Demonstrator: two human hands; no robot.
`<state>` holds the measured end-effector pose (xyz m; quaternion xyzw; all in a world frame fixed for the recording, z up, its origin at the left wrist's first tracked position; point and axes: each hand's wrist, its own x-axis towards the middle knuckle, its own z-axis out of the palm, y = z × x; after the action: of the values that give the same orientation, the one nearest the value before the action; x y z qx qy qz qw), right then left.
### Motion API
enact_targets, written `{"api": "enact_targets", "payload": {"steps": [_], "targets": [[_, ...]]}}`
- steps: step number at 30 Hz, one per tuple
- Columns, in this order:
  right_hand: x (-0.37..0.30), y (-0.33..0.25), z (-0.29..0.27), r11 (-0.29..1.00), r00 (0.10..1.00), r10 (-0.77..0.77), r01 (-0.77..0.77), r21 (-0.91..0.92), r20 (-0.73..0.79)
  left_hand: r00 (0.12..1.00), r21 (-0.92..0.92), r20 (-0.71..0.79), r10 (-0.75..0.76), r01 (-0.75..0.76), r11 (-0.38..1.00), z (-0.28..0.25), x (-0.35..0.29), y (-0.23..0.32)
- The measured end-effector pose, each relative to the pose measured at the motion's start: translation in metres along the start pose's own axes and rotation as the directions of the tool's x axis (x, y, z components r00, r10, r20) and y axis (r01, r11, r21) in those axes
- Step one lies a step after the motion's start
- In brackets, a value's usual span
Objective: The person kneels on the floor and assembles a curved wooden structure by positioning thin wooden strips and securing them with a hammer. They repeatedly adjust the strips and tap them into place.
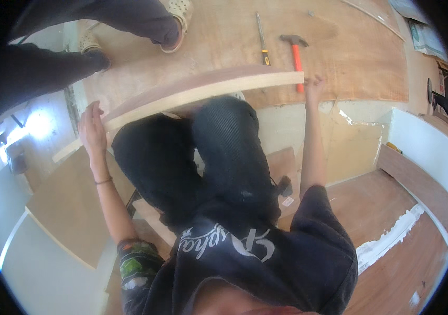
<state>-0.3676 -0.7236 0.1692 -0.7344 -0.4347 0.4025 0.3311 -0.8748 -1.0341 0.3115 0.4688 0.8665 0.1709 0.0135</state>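
Note:
A long wooden board [203, 89] with a pale front edge and a darker upper face lies across, just beyond my knees. Toward its left end, my left hand [93, 128] is closed against it, with the thumb side partly hidden. My right hand [314, 88] has its bent fingers at the board's right end. Just past that end lies a claw hammer [297, 55] with an orange-red handle, its grip partly behind the board. A screwdriver [263, 44] with a yellow and black handle lies beside it.
Another person's legs [129, 21] and clog-shod foot [179, 21] stand at the far left on a plywood sheet [355, 68]. Pale panels [77, 210] lean on my left. To the right are a white panel [426, 139] and a brown board [418, 184] with a white-smeared strip [389, 239] nearby.

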Motion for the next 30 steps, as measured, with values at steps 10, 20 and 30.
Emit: {"api": "enact_targets", "payload": {"steps": [10, 20, 30], "targets": [[-0.062, -0.082, -0.003, 0.807, 0.747, -0.415, 0.039, 0.589, 0.52, 0.943, -0.037, 0.318, 0.098, -0.091, 0.995, -0.061, 0.021, 0.187], [-0.062, -0.087, -0.003, 0.812, 0.673, -0.45, 0.036, 0.582, 0.586, 0.848, -0.443, 0.449, 0.282, -0.063, 0.894, 0.012, 0.036, 0.223], [0.15, 0.111, 0.121, 0.402, 0.961, -0.265, 0.18, -0.898, 0.075, 0.869, -0.363, 0.34, 0.358, -0.23, 0.903, 0.02, 0.029, 0.209]]}}
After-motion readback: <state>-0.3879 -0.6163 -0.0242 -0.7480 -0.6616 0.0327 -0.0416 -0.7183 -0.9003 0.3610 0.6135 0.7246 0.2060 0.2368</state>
